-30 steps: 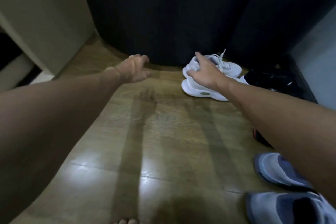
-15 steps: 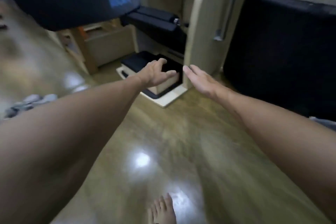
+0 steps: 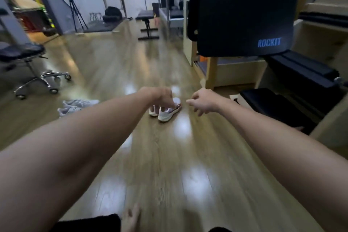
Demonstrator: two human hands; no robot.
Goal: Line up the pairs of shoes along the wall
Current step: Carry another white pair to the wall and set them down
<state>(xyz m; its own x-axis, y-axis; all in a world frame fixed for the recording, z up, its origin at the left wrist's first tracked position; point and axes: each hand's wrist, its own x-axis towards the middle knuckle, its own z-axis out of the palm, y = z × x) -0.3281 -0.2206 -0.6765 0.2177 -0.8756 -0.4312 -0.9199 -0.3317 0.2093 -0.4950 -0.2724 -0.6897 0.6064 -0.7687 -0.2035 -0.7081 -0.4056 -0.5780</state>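
Observation:
A pair of white shoes with dark red trim stands side by side on the wooden floor in the middle of the view. My left hand reaches out in front of them with its fingers hanging down. It overlaps their tops, and I see no grip on them. My right hand is stretched out just right of the shoes, fingers loosely curled and holding nothing. A second pair, pale grey shoes, lies loose on the floor further left.
A wheeled stool stands at the left. A hanging black mat and wood-framed exercise equipment with black pads fill the right side. A bench and a tripod stand far back. My bare foot shows at the bottom.
The view has swung from the dark wall and the white sneakers there round to the open room. My right hand left those sneakers. Both arms now point at another white pair.

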